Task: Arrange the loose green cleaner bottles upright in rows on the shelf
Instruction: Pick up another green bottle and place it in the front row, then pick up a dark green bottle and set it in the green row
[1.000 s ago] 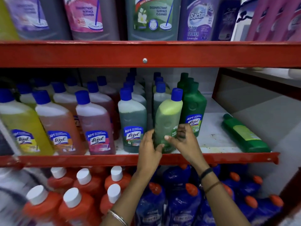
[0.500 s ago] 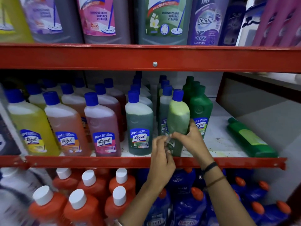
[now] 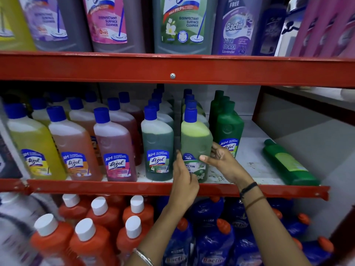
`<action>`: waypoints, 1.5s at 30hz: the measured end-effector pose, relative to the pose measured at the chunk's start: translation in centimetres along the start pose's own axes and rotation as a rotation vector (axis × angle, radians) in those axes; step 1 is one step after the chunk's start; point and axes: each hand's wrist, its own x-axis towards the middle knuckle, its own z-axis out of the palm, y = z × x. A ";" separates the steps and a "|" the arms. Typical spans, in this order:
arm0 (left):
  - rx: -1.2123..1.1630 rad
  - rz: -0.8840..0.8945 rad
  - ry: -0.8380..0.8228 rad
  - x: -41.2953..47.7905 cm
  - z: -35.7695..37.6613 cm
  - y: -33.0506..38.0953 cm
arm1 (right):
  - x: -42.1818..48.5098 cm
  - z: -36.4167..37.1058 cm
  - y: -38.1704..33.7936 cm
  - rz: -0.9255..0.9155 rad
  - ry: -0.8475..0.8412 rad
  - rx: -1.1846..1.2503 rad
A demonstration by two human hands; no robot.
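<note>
Turning the light-green bottle [image 3: 195, 143] is what the last sec was about: a sec ago it showed a plain side w/ no label facing out, now its Bactin label faces front, and it stands upright at the front edge of the middle shelf [image 3: 269, 186]. It heads the row between the dark teal Lizol bottle [image 3: 157, 148] on its left and the dark green bottle row [image 3: 228, 129] just beside it on the right. Judging by that, this bottle looks squared up and about done.

Left hand [image 3: 183, 179] comes up from below the shelf lip, fingers extended along the bottle's left edge, touching it, loosely curled rather than clamped. Right hand [image 3: 221, 162] reaches in from the right, thumb across the label front, other fingers at the bottle's right side next to the dark green row. Grip looks light; can't tell if it's closed firm or just steadying. Both wrists bent upward, forearms angled in from lower right.

One loose green bottle [image 3: 288, 164] lies on its side at the right end of the shelf, well apart from the rows, cap pointing to the back. That's prob the next one to stand up, w/ bare shelf between it and the green row.
</note>
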 end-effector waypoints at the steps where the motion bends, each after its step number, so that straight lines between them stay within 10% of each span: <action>1: 0.001 0.004 0.013 -0.2 0.1 0.0 | -0.2 0.1 0.0 -0.005 0.006 -0.006; 9: 0.019 0.411 0.232 -2.1 3.0 4.4 | -3.4 -5.2 -1.5 -0.052 0.246 -0.288; 18: 0.202 0.256 -0.274 5.6 17.8 8.9 | -6.5 -18.0 0.9 0.077 0.773 -0.705; 23: 0.156 -0.199 -0.521 7.7 23.5 9.3 | -5.4 -22.8 4.1 0.462 0.685 -0.745; 29: -0.257 -0.460 -0.337 8.2 25.5 7.7 | -5.7 -23.7 5.4 0.371 0.704 -0.235; 45: 0.008 0.192 0.103 2.7 12.4 6.6 | -5.6 -13.1 0.3 -0.074 0.337 -0.171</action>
